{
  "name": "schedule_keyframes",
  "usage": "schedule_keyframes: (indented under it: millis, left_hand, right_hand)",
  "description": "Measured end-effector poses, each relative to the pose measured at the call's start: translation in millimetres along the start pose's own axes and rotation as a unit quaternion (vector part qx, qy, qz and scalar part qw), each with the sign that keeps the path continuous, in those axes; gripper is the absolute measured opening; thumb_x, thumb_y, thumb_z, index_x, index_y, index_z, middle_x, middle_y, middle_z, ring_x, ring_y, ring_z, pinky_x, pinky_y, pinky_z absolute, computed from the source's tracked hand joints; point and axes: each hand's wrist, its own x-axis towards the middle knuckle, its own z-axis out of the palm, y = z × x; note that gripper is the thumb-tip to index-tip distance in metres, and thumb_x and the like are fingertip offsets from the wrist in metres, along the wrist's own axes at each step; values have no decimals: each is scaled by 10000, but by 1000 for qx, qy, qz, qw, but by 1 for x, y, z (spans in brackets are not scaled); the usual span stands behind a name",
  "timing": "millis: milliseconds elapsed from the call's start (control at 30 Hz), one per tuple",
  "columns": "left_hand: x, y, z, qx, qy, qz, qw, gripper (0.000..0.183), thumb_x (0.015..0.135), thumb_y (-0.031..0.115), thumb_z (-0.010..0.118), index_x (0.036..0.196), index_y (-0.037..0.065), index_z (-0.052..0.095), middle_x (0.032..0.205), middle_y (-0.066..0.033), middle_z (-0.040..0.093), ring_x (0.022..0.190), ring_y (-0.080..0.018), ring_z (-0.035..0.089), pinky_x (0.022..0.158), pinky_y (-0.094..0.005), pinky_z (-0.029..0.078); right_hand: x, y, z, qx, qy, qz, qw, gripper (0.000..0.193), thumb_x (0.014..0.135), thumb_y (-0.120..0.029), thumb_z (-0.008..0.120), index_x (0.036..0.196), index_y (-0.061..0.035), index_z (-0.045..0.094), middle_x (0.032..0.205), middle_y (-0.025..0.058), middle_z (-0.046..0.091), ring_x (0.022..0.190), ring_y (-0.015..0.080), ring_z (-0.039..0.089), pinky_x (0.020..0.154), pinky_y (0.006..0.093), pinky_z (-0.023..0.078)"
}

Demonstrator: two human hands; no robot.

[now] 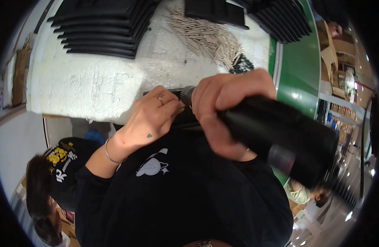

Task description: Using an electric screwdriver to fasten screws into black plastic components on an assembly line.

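Observation:
My right hand is wrapped round what looks like a corded electric screwdriver, black and thick-bodied, its rear end blurred. The tool lies nearly level, and its grey ribbed nose points left toward my other hand. My left hand is closed, fingertips pinched together just by that nose. Whatever sits between those fingertips is hidden. Under and between both hands shows part of a black piece, close to my body at the front of the table. My hands cover most of its shape.
White foam sheeting covers the table. Stacked black trays or panels stand far left, with another stack far right. Between them lie a black panel, many thin pale pins and small black bits. People are at both sides.

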Motion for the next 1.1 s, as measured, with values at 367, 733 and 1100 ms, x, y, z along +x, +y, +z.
schedule_keyframes:
  millis: [367, 733, 1100]
  left_hand:
    - [15, 22, -4, 110, -123, -29, 986, 741, 591, 275, 838, 1267, 125, 574, 1224, -101, 526, 1086, -330, 507, 949, -440, 420]
    - [47, 9, -1, 86, -120, 24, 989, 678, 625, 226, 826, 1251, 123, 586, 1258, -107, 535, 1120, -310, 511, 937, -404, 439]
    - [100, -4, 29, -53, 38, 69, 996, 186, 701, 130, 788, 867, 92, 713, 843, -16, 651, 911, -232, 564, 776, -324, 484]
  right_hand:
    - [-25, 9, -63, 40, 414, -98, 904, 277, 751, 37, 517, 1022, -17, 497, 681, 82, 511, 486, 161, 470, 530, 333, 461]
    - [-18, 31, -59, 25, 452, -49, 890, 232, 776, 14, 522, 1000, -43, 503, 649, 50, 468, 493, 145, 415, 562, 334, 437]
    - [-38, -28, -58, 114, 312, -155, 930, 285, 804, -85, 508, 1088, -79, 522, 613, -34, 428, 506, 75, 409, 582, 258, 365]
